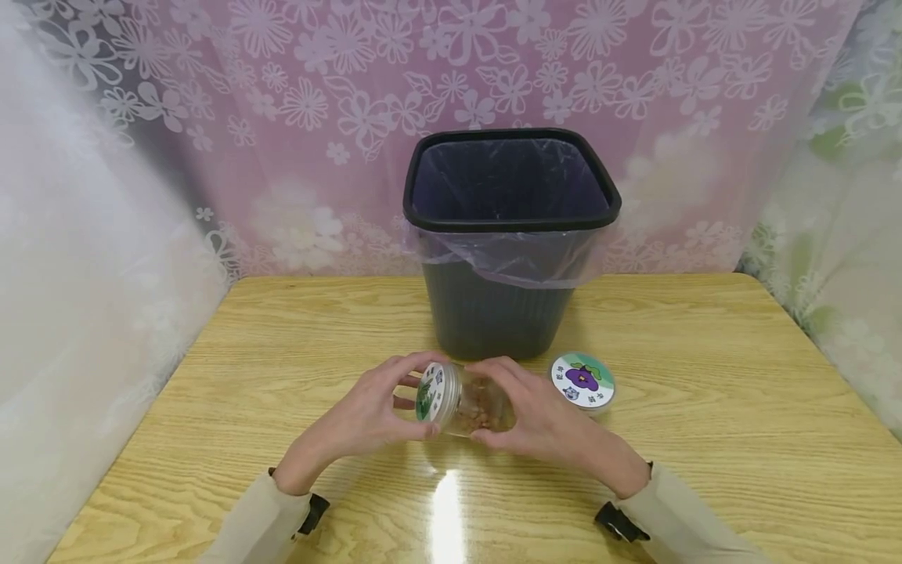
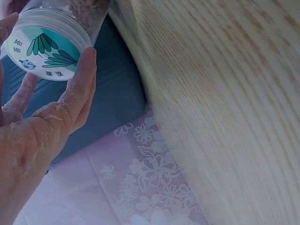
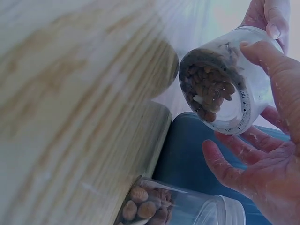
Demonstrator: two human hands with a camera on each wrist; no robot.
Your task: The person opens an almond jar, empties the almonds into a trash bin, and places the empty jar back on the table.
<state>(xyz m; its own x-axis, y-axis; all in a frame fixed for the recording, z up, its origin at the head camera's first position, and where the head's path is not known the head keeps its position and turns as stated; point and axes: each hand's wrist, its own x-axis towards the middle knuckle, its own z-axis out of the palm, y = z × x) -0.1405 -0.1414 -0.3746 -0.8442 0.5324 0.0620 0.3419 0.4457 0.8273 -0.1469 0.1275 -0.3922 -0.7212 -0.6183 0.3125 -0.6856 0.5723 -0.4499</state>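
Note:
A clear plastic jar [image 1: 472, 406] lies sideways between both hands, low over the wooden table [image 1: 705, 407]. It holds brown nut-like pieces [image 3: 211, 91]. My left hand [image 1: 409, 399] curls its fingers [image 2: 80, 86] around the white lid [image 2: 44, 49], which carries a green leaf label. My right hand [image 1: 517, 407] wraps the jar's body, its thumb [image 3: 269, 63] lying along the wall. A second jar [image 1: 582, 381] with a purple-fruit label on its lid stands on the table just right of my right hand; it also holds brown pieces [image 3: 145, 206].
A black waste bin [image 1: 510, 235] with a clear plastic liner stands right behind the hands, mouth open. Floral curtains [image 1: 282, 117] close off the back and both sides. The table's front edge runs under my forearms.

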